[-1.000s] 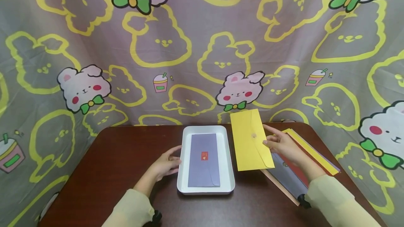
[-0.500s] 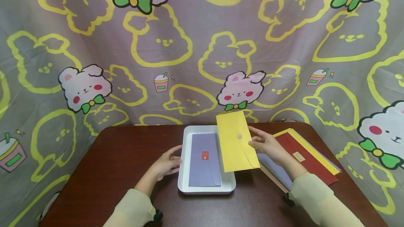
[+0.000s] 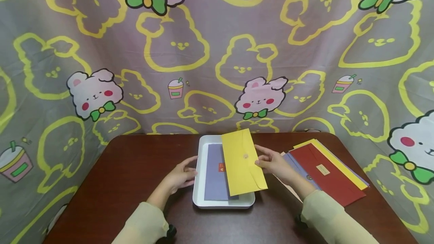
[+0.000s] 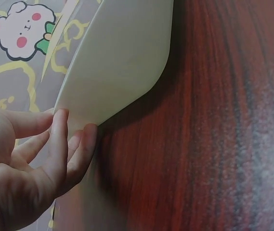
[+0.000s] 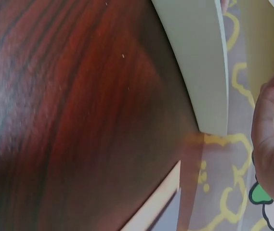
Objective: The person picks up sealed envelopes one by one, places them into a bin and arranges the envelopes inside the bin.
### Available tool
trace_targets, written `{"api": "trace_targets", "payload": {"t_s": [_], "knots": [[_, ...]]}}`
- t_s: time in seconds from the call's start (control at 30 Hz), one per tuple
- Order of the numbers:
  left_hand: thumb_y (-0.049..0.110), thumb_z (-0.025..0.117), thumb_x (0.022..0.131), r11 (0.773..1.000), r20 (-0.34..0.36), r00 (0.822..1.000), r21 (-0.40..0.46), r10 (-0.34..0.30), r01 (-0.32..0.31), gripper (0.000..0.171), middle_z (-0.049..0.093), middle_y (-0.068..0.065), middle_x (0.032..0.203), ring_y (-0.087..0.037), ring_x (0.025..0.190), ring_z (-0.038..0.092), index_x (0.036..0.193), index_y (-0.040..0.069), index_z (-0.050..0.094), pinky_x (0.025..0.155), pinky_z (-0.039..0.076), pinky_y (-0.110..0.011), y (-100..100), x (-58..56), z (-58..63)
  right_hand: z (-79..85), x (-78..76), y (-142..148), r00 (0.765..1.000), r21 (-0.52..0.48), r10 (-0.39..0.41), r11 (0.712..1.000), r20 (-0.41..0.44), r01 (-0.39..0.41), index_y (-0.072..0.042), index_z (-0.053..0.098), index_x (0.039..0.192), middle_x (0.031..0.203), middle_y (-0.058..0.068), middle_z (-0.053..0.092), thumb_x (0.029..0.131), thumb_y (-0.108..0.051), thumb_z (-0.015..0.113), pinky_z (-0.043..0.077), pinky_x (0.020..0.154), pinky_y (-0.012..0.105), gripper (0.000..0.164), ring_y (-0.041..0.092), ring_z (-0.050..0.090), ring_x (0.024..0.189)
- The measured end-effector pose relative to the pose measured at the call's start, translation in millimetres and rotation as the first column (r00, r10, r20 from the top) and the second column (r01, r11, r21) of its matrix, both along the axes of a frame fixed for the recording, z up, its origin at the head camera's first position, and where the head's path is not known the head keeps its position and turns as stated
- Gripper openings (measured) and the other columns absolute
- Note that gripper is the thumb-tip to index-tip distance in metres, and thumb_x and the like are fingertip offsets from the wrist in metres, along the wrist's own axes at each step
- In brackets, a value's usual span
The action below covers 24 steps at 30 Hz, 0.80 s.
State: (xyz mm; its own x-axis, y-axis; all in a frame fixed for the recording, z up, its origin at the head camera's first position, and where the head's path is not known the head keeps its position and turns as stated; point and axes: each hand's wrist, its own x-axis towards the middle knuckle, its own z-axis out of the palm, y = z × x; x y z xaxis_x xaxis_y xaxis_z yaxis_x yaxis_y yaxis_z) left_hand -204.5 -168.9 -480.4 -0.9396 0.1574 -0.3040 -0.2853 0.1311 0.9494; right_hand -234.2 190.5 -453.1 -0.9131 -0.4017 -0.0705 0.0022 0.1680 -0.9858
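A white rectangular tray (image 3: 223,205) stands on the brown table. In it lies a purple envelope (image 3: 213,185) with a small red sticker (image 3: 222,167), partly covered in the head view. My right hand (image 3: 276,165) pinches a yellow envelope (image 3: 245,166) by its right edge, thumb on one face and fingers behind. That envelope is tilted, above the right half of the tray and apart from its wall in the right wrist view. Against the tray's left outer wall, the fingertips of my left hand (image 3: 179,178) rest near the rim, fingers slightly bent.
Fanned out on the right of the table are a red envelope (image 3: 335,185) with a pale label, a yellow one (image 3: 350,174), a purple one (image 3: 298,165) and a peach one (image 3: 289,188). A patterned cloth (image 3: 210,67) hangs behind the table's back edge.
My right hand has carried the yellow envelope left, from beside the tray to over its right half, and slightly down in the view. The left hand keeps its place at the tray.
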Motion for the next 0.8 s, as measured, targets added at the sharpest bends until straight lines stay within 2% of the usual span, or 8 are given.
{"api": "trace_targets", "payload": {"t_s": [0.13,0.53,0.8], "knots": [[-0.005,0.058,0.100,1.000,0.008,1.000,-0.003,0.002,-0.002,0.061,0.059,-0.023,0.118,-0.025,0.097,0.066,0.156,0.009,0.040,0.088,0.059,-0.047,0.1,0.9,0.5,-3.7,1.1,-6.2,1.000,-0.012,0.005,1.000,0.010,-0.005,0.007,0.026,0.158,0.094,0.007,0.067,0.101,-0.001,0.061,0.061,0.080,0.041,0.068,0.016,0.068,0.087],[-0.005,0.058,0.100,1.000,0.014,1.000,-0.021,0.006,-0.005,0.061,0.060,-0.023,0.120,-0.027,0.098,0.067,0.156,0.010,0.041,0.088,0.059,-0.048,-0.1,0.6,-0.3,-12.3,3.1,-25.0,1.000,-0.008,0.019,1.000,0.007,-0.019,0.009,0.028,0.156,0.090,0.006,0.067,0.100,0.000,0.062,0.062,0.075,0.038,0.067,0.015,0.066,0.083],[-0.004,0.059,0.100,1.000,0.008,1.000,-0.030,0.003,-0.002,0.061,0.060,-0.023,0.120,-0.026,0.097,0.066,0.156,0.010,0.040,0.086,0.060,-0.046,1.5,-0.3,-0.5,-19.6,1.2,-33.6,0.999,0.000,0.042,0.999,-0.008,-0.042,0.013,0.028,0.154,0.085,0.004,0.064,0.098,0.003,0.062,0.060,0.067,0.030,0.066,0.013,0.060,0.075]]}}
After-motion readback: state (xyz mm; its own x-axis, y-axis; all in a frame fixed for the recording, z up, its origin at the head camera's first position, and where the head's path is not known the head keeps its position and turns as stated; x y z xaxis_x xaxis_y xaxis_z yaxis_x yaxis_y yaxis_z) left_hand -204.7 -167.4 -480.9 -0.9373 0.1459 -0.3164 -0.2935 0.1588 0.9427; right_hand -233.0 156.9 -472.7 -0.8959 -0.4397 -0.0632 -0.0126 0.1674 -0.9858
